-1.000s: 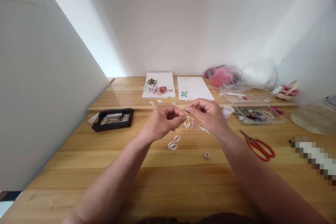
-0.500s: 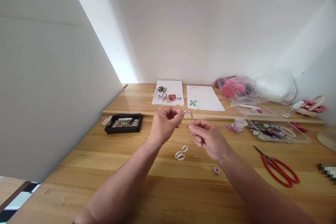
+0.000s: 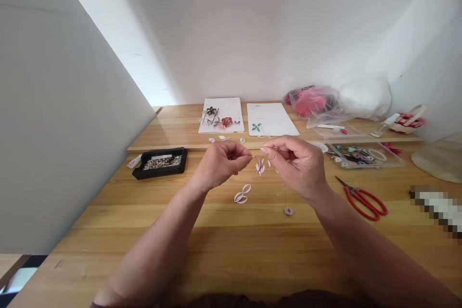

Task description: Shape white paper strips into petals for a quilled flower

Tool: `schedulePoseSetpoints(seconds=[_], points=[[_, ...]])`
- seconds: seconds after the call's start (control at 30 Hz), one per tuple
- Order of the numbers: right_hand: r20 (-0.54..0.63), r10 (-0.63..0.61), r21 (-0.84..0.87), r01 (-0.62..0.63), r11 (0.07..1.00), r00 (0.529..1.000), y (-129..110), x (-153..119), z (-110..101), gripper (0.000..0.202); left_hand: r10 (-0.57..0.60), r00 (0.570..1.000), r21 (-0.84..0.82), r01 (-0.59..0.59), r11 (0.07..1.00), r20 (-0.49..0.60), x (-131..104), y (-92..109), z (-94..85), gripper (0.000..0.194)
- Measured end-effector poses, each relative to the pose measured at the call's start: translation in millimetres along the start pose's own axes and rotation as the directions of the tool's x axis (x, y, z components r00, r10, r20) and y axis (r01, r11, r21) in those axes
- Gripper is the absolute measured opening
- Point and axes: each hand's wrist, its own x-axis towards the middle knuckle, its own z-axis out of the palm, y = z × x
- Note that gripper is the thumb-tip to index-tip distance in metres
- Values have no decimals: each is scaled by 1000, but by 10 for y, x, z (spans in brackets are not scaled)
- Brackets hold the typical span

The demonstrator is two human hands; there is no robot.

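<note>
Above the middle of the wooden table (image 3: 151, 231), my left hand (image 3: 225, 161) pinches a tiny end of something thin, too small to name. Close on its right, my right hand (image 3: 298, 161) has thumb and forefinger pressed together; what they hold is too small to make out. Between and just below the fingertips are small white and purple petal pieces (image 3: 260, 166). White looped paper strips (image 3: 242, 195) lie nearer to me. A small pinkish spool (image 3: 288, 211) rests below my right hand, with a faint thread running up from it.
A black bead tray (image 3: 160, 162) stands at the left. Red-handled scissors (image 3: 364, 202) lie at the right, below a clear box (image 3: 364, 153) of spools. White sheets (image 3: 272, 118) and a plastic bag (image 3: 364, 98) are on the raised shelf.
The view has shifted. My right hand has risen and turned beside my left one. The curved purple strip between the hands no longer shows there, and petal pieces are now visible below the fingertips.
</note>
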Motion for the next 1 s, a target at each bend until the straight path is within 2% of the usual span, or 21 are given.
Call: schedulePoseSetpoints(seconds=[0.1, 0.23, 0.37, 0.47, 0.57, 0.7, 0.87, 1.0], points=[[0, 15, 52, -15, 999, 1000, 77, 31, 17, 6, -33, 997, -27, 35, 999, 72, -9, 10, 5, 15], [36, 82, 105, -86, 991, 996, 145, 45, 56, 7, -46, 993, -66, 53, 996, 112, -18, 38, 9, 14], [58, 146, 140, -153, 978, 988, 206, 48, 86, 11, -36, 992, -117, 51, 992, 124, -26, 57, -1, 15], [110, 241, 211, -260, 942, 964, 252, 55, 110, 14, -19, 995, -164, 35, 986, 98, -21, 50, -10, 16], [204, 384, 354, -433, 829, 901, 268, 57, 147, 18, 3, 999, -215, 7, 976, 47, -1, 27, -13, 18], [340, 504, 526, -605, 598, 794, 233, 31, 207, 24, 18, 998, -306, -33, 951, -53, 33, -13, -8, 18], [460, 533, 592, -693, 412, 710, 187, -27, 276, 25, 21, 987, -351, -78, 933, -162, 61, -56, 2, 21], [487, 554, 603, -719, 347, 676, 161, -65, 316, 27, 22, 971, -336, -103, 936, -237, 79, -79, 3, 21]])
